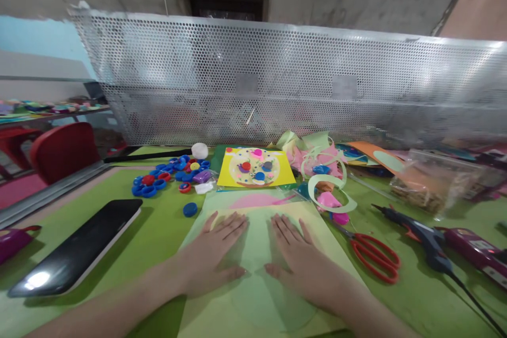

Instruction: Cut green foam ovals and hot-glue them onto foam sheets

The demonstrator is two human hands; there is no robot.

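Note:
Both my hands lie flat on a pale green paper circle, which rests on a pale yellow sheet. My left hand has its fingers spread, pointing away from me, and holds nothing. Opposite it, my right hand presses down on the same circle with fingers stretched out. A strip of the circle shows between the two thumbs. Just beyond the sheet is a bright yellow card decorated with bottle caps, dots and a pale round shape. A pink paper shape lies between card and sheet.
Left stand a black phone-like slab, several blue caps and a white ball. On the right are red-handled scissors, a glue gun, paper scraps and a clear box. A perforated metal screen closes the back.

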